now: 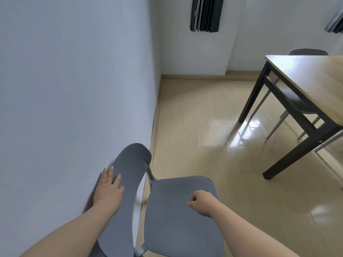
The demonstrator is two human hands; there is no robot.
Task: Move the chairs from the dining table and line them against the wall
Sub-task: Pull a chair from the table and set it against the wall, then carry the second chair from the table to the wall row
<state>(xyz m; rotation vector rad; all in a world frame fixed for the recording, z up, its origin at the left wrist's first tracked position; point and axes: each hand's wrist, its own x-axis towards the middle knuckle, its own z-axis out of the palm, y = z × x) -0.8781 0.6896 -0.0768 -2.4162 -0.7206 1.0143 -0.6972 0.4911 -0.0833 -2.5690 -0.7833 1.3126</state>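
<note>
The person is settling a grey chair (181,225) with its backrest (130,175) just beside the wall (74,89). The left hand (109,190) is lying on the backrest's upper edge with fingers stretched flat, pressing rather than gripping. The right hand (200,202) is hovering over the seat with its fingers curled in, holding nothing. This looks like the placing step for this chair. The chair is probably needing only a small nudge to sit square to the wall. Further off, across the bare floor (194,127), another grey chair (295,102) is sitting tucked under the dining table (306,71), not yet moved. The next move is likely calling for letting go, walking there and pulling that one out.
</note>
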